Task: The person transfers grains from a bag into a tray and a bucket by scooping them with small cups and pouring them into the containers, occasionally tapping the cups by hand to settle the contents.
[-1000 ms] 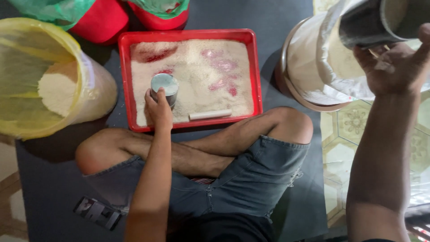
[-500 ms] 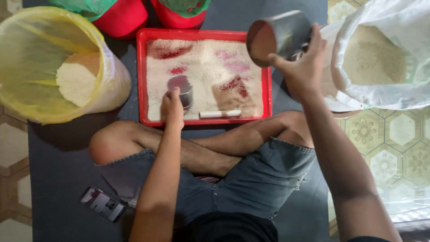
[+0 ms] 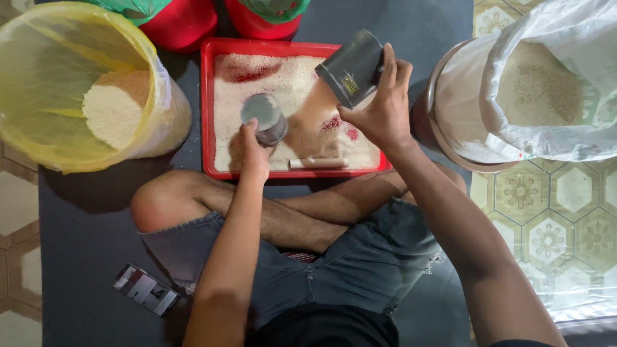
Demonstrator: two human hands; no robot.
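Note:
I sit cross-legged before a red tray (image 3: 207, 115) spread with white rice. My left hand (image 3: 252, 153) grips a small metal cup (image 3: 263, 118) standing upright in the tray. My right hand (image 3: 379, 106) holds a dark scoop can (image 3: 351, 67) tilted down to the left above the tray, and rice streams out of it toward the small cup. A short pale stick (image 3: 319, 164) lies on the rice near the tray's front edge.
A yellow plastic-lined bucket (image 3: 38, 77) with rice stands at the left. A white sack of rice (image 3: 546, 90) in a round tub sits at the right. Two red containers (image 3: 183, 22) stand behind the tray. A phone (image 3: 146, 290) lies on the dark mat by my left knee.
My right hand has carried the scoop can from the sack at the right over to the tray and tipped it, so rice now pours out. My left hand stays on the small cup.

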